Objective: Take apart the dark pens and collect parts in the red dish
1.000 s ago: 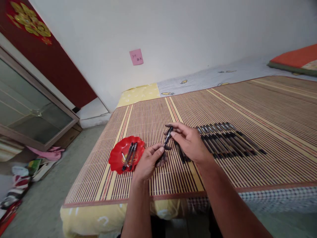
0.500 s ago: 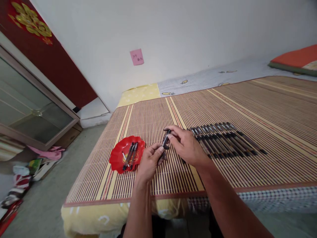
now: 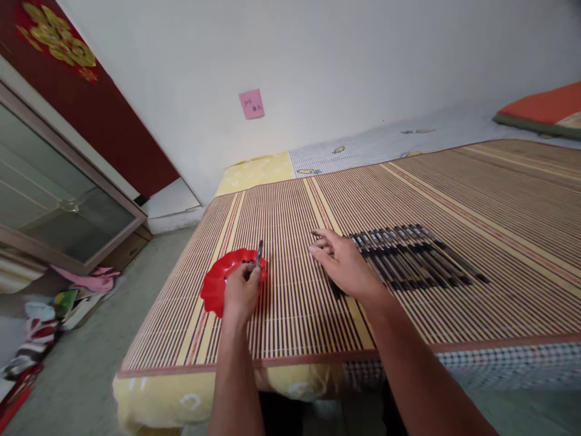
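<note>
My left hand (image 3: 244, 280) is closed around a dark pen (image 3: 259, 253), whose upper end sticks up past the fingertips. It is over the right side of a red scalloped plate (image 3: 213, 284) and hides most of the pens lying there. My right hand (image 3: 338, 257) hovers above the striped mat, index finger stretched out and the other fingers loosely bent, with nothing seen in it. Just right of it lies a row of black-capped pens (image 3: 408, 257), side by side; the hand and wrist cover the row's left end.
A striped bamboo mat (image 3: 290, 327) covers the bed, with yellow bedding (image 3: 158, 399) hanging at the front edge. A pink note (image 3: 251, 104) is stuck to the wall behind. An orange folded cushion (image 3: 542, 109) lies at the far right. A glass-panelled cabinet door (image 3: 63, 188) stands at left.
My left hand has moved left with the pen, from between both hands to over the red plate. My right hand has let go of the pen and stays in nearly the same place.
</note>
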`<state>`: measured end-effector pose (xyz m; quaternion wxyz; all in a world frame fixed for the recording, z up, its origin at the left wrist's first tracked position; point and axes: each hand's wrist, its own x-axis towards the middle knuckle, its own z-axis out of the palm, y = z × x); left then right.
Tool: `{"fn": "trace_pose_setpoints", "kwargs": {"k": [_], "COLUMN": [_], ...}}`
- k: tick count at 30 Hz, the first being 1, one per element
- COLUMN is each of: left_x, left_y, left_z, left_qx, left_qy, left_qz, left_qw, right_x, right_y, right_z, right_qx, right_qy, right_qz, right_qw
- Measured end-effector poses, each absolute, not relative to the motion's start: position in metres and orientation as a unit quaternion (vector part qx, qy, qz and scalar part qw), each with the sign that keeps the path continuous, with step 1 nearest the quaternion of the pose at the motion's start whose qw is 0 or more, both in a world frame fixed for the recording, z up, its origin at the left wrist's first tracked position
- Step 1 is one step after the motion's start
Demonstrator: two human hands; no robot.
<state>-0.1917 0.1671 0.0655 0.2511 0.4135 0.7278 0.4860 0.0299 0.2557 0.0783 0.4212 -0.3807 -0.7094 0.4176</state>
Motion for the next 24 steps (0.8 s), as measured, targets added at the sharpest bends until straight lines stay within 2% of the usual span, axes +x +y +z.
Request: {"fn": "trace_pose_setpoints", "kwargs": {"k": [3,6,15,20,24], "left_x": [-0.219,-0.23,-0.228,-0.226,-0.224], "left_y": [0.16,0.154,0.156,0.156,0.157], "left_z": [0.064,0.064,0.059,0.059,0.059], "left_qx": [0.383,0.364,0.374,0.385,0.393], "left_qy": [0.841,0.888,0.904,0.905,0.902], "left_qz": [0.362,0.273,0.194,0.168,0.169], "left_qw": [0.125,0.066,0.071,0.065,0.058], "right_x": [0.029,0.026,0.025,0.026,0.032], "right_y": [0.254,0.251,0.252,0.253,0.256], "right_z": [0.078,0.077,0.075,0.076,0.077], "right_qx": [-0.374,-0.362,-0.36,-0.361,-0.36], "right_qy": [-0.729,-0.748,-0.774,-0.768,-0.752], "right_qz": [0.41,0.405,0.388,0.392,0.382], "right_qw": [0.4,0.381,0.348,0.357,0.398]}}
